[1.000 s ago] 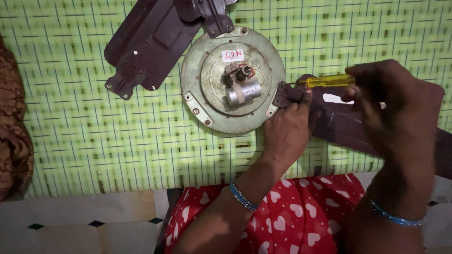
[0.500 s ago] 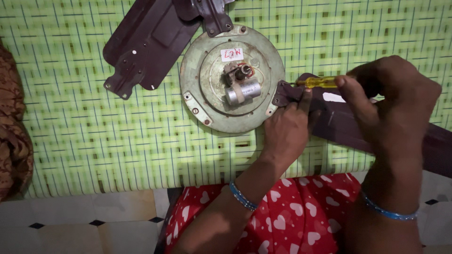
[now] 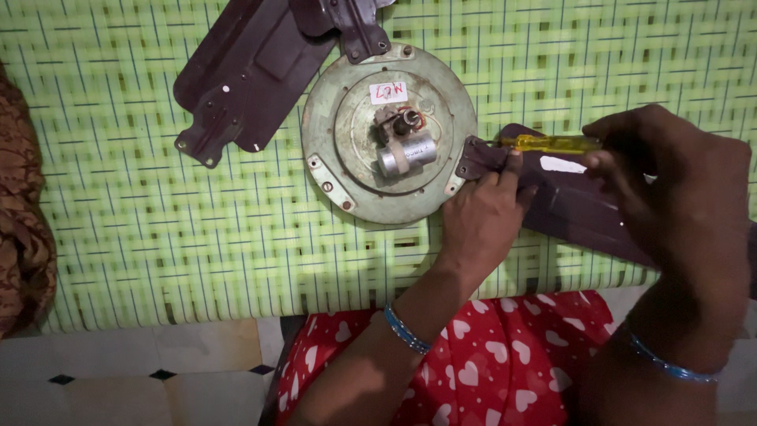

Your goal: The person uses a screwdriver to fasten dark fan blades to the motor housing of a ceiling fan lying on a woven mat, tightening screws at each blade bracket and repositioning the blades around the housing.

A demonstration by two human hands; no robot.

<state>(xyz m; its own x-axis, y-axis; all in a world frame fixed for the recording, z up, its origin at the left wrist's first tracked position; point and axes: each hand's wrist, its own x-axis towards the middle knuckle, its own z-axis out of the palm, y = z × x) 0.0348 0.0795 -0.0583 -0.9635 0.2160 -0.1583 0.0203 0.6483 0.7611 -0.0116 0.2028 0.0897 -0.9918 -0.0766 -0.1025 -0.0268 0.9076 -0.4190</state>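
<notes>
A round pale-green fan motor housing [image 3: 347, 170] lies on a green woven mat, with a small silver cylinder [image 3: 406, 154] at its centre. A dark brown fan blade [image 3: 572, 205] joins its right side through a bracket [image 3: 475, 158]. My left hand [image 3: 481, 225] presses down on that bracket and the blade's root. My right hand [image 3: 682, 201] grips a screwdriver with a clear yellow handle [image 3: 552, 143]; its tip points left at the bracket. Both wrists wear blue bangles.
A second brown blade [image 3: 248, 75] lies loose at the upper left, its end beside the housing. Brown patterned cloth [image 3: 24, 229] sits at the left edge. The green woven mat [image 3: 158, 237] ends at a tiled floor [image 3: 142, 371]. Red heart-print fabric [image 3: 489, 363] covers my lap.
My right hand has turned and shifted slightly on the screwdriver handle. My left hand, the housing and the blades have stayed in place.
</notes>
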